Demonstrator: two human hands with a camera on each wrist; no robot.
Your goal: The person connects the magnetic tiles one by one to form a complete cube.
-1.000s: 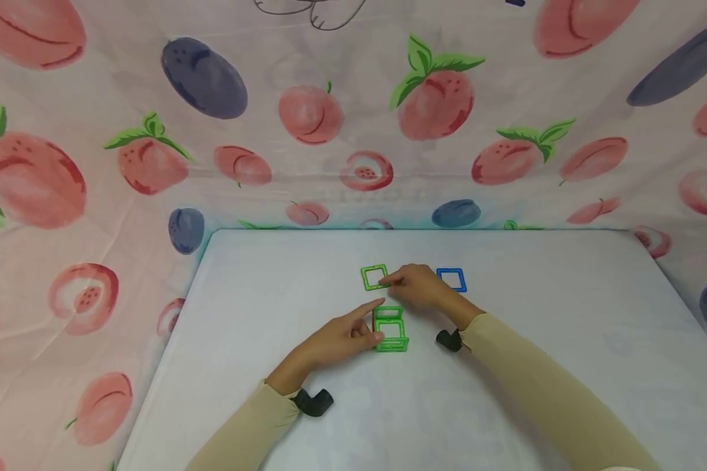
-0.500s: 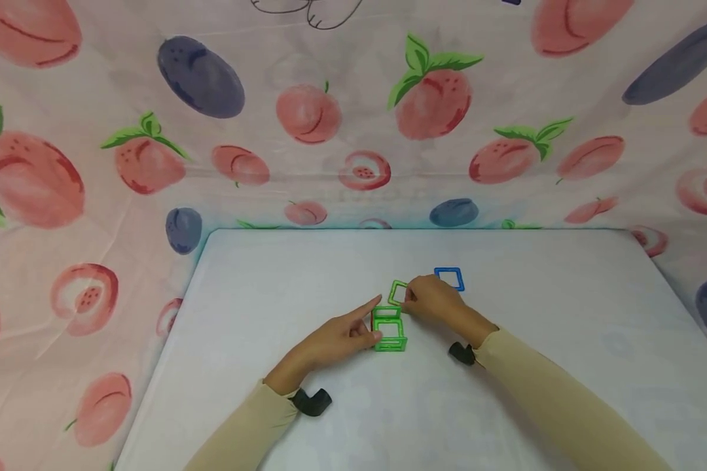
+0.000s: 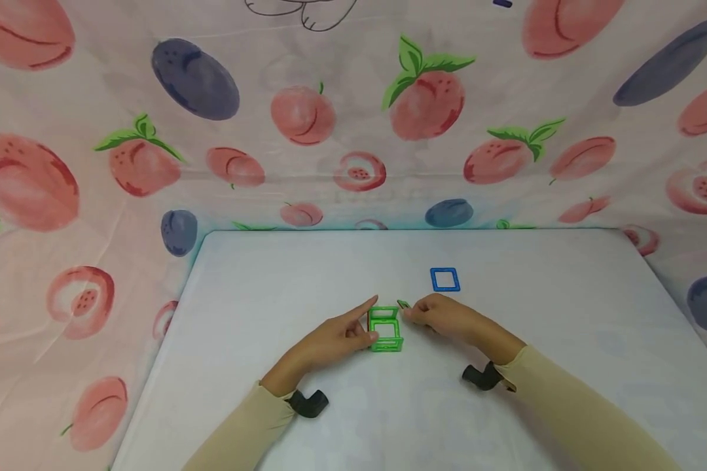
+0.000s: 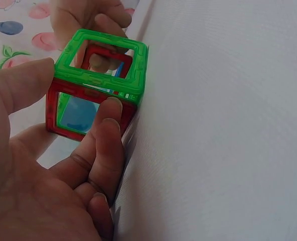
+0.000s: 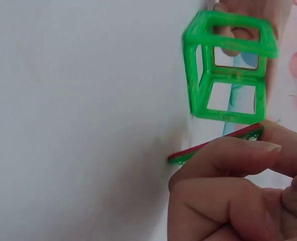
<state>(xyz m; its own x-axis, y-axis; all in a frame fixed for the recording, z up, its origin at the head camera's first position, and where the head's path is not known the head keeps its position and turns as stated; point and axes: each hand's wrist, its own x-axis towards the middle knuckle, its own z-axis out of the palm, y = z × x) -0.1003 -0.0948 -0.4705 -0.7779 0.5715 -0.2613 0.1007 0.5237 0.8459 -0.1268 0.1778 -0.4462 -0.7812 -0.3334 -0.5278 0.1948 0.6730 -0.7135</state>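
Observation:
A box of magnetic tiles (image 3: 385, 348), made of square frames, stands on the white table in the head view. Its frames look green on the right and red on the side facing my left hand (image 3: 332, 340), as the left wrist view shows. That hand holds the box (image 4: 101, 79) between thumb and fingers, its index finger reaching along the far edge. Just to the right, my right hand (image 3: 448, 319) pinches a separate magnetic tile (image 3: 403, 304). Seen edge-on in the right wrist view, this tile (image 5: 181, 155) is green and red, tilted and apart from the box.
A blue square tile (image 3: 446, 288) lies flat on the white table (image 3: 565, 314), behind my right hand. Fruit-printed cloth (image 3: 306, 173) hangs behind the table and along its sides. Each wrist wears a black camera mount (image 3: 308, 404).
My right hand has drawn the green tile from behind the box towards its right side and tilted it up from flat. The left hand has stayed at the box.

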